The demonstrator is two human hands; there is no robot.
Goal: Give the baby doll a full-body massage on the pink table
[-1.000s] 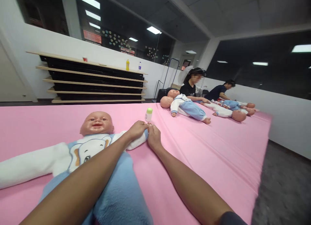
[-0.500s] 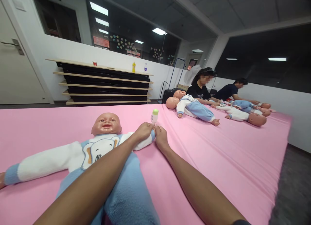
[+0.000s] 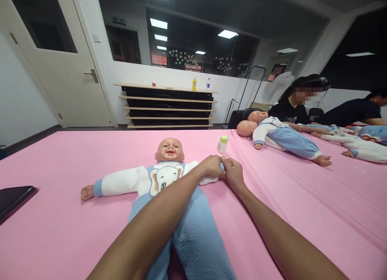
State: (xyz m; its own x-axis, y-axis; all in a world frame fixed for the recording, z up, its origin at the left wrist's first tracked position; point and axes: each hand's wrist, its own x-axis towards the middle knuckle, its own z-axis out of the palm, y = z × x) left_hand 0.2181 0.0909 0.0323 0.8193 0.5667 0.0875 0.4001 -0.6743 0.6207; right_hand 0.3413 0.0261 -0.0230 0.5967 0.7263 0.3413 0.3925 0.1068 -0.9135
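Observation:
A baby doll (image 3: 170, 151) lies on its back, dressed in a white top with a bear face and blue trousers. One of its arms is stretched out toward the right, where both my hands meet at its wrist. My left hand (image 3: 212, 166) is closed on the sleeve (image 3: 208, 180) near the blue cuff. Just right of it, my right hand (image 3: 235, 174) is closed around the doll's hand (image 3: 230, 162), whose small fingers show above mine. Behind them stands a small white bottle (image 3: 222, 146) with a green cap, touched by neither hand.
Pink cloth (image 3: 75, 163) covers the table. A dark flat object (image 3: 15, 199) lies at the left edge. More dolls (image 3: 287, 138) lie at the right, with two people (image 3: 298, 98) beside them. Stacked boards (image 3: 169, 106) stand behind, near a door (image 3: 72, 62).
My view has swung left, so the scene sits further right and the door and dark flat object show. My hands remain at the doll's wrist and cuff.

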